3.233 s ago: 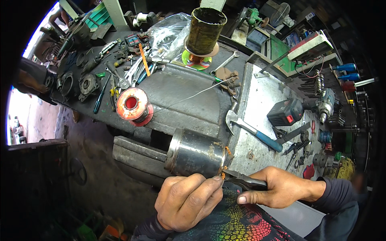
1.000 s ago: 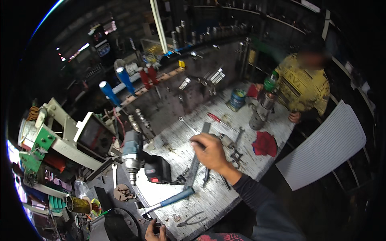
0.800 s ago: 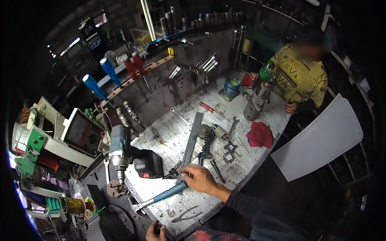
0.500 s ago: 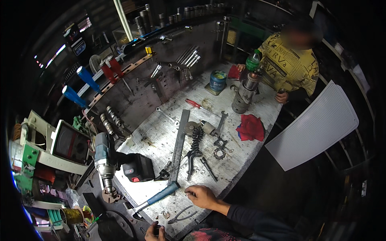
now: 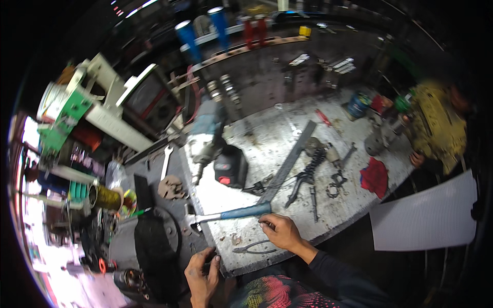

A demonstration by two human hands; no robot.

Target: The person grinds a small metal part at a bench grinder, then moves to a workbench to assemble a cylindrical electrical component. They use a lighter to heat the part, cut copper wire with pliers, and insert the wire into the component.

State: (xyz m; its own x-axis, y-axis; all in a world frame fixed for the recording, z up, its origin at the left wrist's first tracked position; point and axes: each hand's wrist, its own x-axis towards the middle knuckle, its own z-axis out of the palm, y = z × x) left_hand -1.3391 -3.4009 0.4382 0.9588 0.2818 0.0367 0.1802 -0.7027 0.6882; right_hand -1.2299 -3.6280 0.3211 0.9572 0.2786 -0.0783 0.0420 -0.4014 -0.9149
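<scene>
My right hand (image 5: 282,232) is over the near part of the metal-topped bench (image 5: 246,134), its fingers curled together; whatever they may hold is hidden. Its fingertips are close below the blue grip end of a hammer (image 5: 239,212), which lies across the bench's left edge. Below that hand are black-handled pliers (image 5: 257,248), spread apart. My left hand (image 5: 202,274) hovers by the bench's near left corner, with thumb and forefinger apart and a dark gap between them. Beyond the hammer stand a cordless impact wrench (image 5: 205,131) with its black battery and a long flat metal bar (image 5: 290,161).
Right of the bar lie a coil spring (image 5: 316,159), dark machine parts and a red cloth (image 5: 375,177). A co-worker in a yellow shirt (image 5: 439,126) is at the far right beside a metal cylinder (image 5: 380,138). A wrench (image 5: 167,161) rests on the darker surface at left.
The view has swung left, so the bench appears farther right and the left side shows more. My left hand has risen further into view. My right hand stays near the hammer's grip.
</scene>
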